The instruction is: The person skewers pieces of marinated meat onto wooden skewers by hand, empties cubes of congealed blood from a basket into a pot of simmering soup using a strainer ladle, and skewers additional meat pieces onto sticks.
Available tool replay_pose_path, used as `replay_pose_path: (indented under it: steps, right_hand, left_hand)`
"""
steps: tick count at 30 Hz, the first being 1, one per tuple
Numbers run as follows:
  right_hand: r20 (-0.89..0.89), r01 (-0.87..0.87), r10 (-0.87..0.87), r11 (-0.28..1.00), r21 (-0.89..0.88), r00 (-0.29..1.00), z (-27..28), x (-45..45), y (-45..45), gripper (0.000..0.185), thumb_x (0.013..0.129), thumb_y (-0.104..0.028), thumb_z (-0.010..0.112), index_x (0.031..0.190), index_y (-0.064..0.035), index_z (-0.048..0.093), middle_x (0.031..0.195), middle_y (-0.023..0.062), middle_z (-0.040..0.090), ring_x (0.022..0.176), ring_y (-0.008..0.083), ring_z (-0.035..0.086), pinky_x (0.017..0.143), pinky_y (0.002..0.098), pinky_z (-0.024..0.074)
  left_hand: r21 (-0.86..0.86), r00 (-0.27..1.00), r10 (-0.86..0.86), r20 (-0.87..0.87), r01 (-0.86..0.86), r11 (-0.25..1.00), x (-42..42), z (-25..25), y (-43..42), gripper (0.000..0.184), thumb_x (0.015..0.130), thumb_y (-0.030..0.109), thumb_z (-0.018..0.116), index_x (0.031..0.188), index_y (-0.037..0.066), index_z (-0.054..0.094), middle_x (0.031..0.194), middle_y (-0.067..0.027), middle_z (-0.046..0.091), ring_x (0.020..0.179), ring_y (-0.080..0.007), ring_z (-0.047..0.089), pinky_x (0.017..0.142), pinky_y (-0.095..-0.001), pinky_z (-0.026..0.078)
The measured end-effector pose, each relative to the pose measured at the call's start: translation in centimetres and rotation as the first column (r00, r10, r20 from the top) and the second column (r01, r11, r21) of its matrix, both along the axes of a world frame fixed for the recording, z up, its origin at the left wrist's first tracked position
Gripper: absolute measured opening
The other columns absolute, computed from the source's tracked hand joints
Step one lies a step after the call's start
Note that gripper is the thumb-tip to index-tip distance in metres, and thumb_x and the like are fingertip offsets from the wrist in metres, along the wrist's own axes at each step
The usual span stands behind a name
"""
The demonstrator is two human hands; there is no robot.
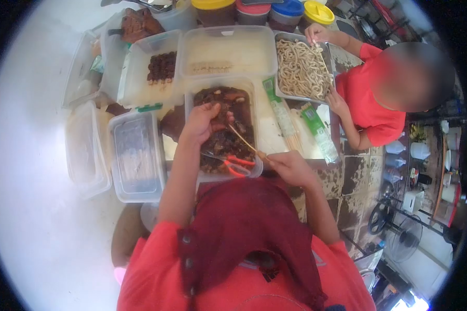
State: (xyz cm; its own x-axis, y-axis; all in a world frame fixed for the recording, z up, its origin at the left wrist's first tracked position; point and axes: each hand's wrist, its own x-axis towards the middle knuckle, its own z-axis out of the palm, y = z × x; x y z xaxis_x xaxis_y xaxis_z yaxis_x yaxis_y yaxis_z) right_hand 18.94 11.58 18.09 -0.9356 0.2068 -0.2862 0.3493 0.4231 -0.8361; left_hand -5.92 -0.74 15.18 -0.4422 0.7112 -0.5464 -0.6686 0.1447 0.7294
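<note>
My right hand [291, 167] is closed on the lower end of a thin wooden skewer [242, 139], which slants up to the left. Above the container of dark marinated meat [228, 95], my left hand [202, 122] pinches a small dark piece at the skewer's upper tip. Its exact shape is too small to tell. Scissors with red handles [238, 167] lie at the near end of that container. To the right of it are packs of skewers in green-and-clear wrapping [280, 113], [319, 133].
A co-worker in red [371, 98] handles a skewer over a tray of pale strips [302, 67]. Finished dark skewers sit in a clear container [162, 68]. Beside it stands another clear container [228, 46]. A lidded container [136, 155] is at left; colored-lid tubs [286, 13] line the back.
</note>
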Motion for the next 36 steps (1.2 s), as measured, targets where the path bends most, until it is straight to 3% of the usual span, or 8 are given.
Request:
replay_pose_path:
  steps: [10,16,19,22,25,28,30,36]
  right_hand:
    - [0.014,0.416,-0.446,0.824,-0.385,0.895,-3.1,-0.3,-4.9,0.022,0.086,-0.013,0.051,0.09,0.0047,0.062,0.065,0.0028,0.058,0.063,0.0074,0.05,0.058,0.0248,0.043]
    - [0.345,0.477,-0.413,0.277,-0.834,0.843,-1.8,-0.1,-4.4,0.023,0.087,-0.015,0.05,0.095,0.0044,0.061,0.064,-0.002,0.056,0.052,0.0114,0.05,0.051,0.0262,0.0422]
    - [0.109,0.504,-0.505,0.77,-0.391,0.856,-0.8,-1.2,-5.7,0.022,0.088,-0.014,0.05,0.096,0.0041,0.06,0.065,0.0013,0.057,0.051,0.0168,0.051,0.052,0.0275,0.0434]
    - [-0.144,0.444,-0.436,0.895,0.027,0.888,-0.7,-1.2,-6.7,0.022,0.088,-0.012,0.05,0.098,0.0042,0.059,0.068,0.0067,0.059,0.06,0.0153,0.054,0.059,0.027,0.0448]
    - [-0.27,0.487,-0.476,0.873,-0.03,0.837,-4.1,-0.9,-6.8,0.021,0.088,-0.011,0.049,0.098,0.0041,0.059,0.072,0.012,0.061,0.067,0.0142,0.055,0.064,0.0268,0.0448]
    - [-0.082,0.465,-0.487,0.862,-0.201,0.869,-2.5,-1.1,-6.2,0.02,0.088,-0.012,0.049,0.098,0.0039,0.058,0.076,0.014,0.061,0.068,0.0147,0.056,0.065,0.0276,0.0448]
    - [-0.152,0.438,-0.476,0.87,-0.228,0.866,-2.3,-1.3,-6.3,0.02,0.088,-0.012,0.048,0.098,0.0034,0.057,0.077,0.0142,0.061,0.069,0.0166,0.056,0.066,0.0282,0.0447]
    - [-0.137,0.484,-0.495,0.869,-0.107,0.858,-2.2,-1.2,-6.7,0.019,0.088,-0.012,0.047,0.097,0.0021,0.056,0.078,0.0147,0.06,0.071,0.0185,0.057,0.066,0.0305,0.045]
  left_hand:
    - [-0.018,0.995,-0.099,-0.006,0.099,0.995,-1.4,-0.7,-0.7,0.019,0.091,0.024,0.049,0.101,0.008,0.052,0.09,-0.0098,0.064,0.083,-0.0215,0.064,0.066,-0.0317,0.053]
    - [0.052,0.989,-0.143,-0.031,0.145,0.988,-1.9,-0.5,-0.7,0.019,0.091,0.025,0.049,0.1,0.008,0.051,0.092,-0.0109,0.063,0.084,-0.0224,0.063,0.071,-0.0344,0.052]
    - [0.07,0.995,-0.103,-0.016,0.104,0.992,-1.8,-1.7,-0.5,0.02,0.091,0.024,0.049,0.1,0.006,0.051,0.091,-0.0113,0.063,0.084,-0.0238,0.064,0.07,-0.0352,0.053]
    - [0.063,0.993,-0.085,0.086,0.079,0.995,-1.3,-1.3,-0.3,0.021,0.091,0.023,0.049,0.101,0.005,0.052,0.092,-0.0118,0.063,0.085,-0.0245,0.063,0.072,-0.0358,0.053]
    - [0.107,0.992,-0.052,0.111,0.04,0.993,-1.0,-2.4,-0.1,0.024,0.09,0.023,0.051,0.101,0.002,0.054,0.093,-0.0139,0.063,0.083,-0.0258,0.063,0.071,-0.0349,0.053]
    - [0.234,0.986,0.028,0.164,-0.066,0.97,-0.3,-2.2,0.5,0.024,0.09,0.021,0.05,0.104,0.001,0.053,0.092,-0.0136,0.063,0.084,-0.0251,0.062,0.072,-0.0355,0.053]
    - [0.299,0.98,0.095,0.173,-0.145,0.943,-0.6,-3.0,0.7,0.025,0.091,0.02,0.049,0.105,0.0,0.053,0.092,-0.0136,0.062,0.085,-0.0248,0.062,0.073,-0.0355,0.053]
    - [0.308,0.962,0.241,0.126,-0.269,0.913,-0.1,-4.0,1.6,0.026,0.092,0.019,0.045,0.104,-0.003,0.052,0.093,-0.0142,0.061,0.084,-0.0262,0.061,0.071,-0.0355,0.053]
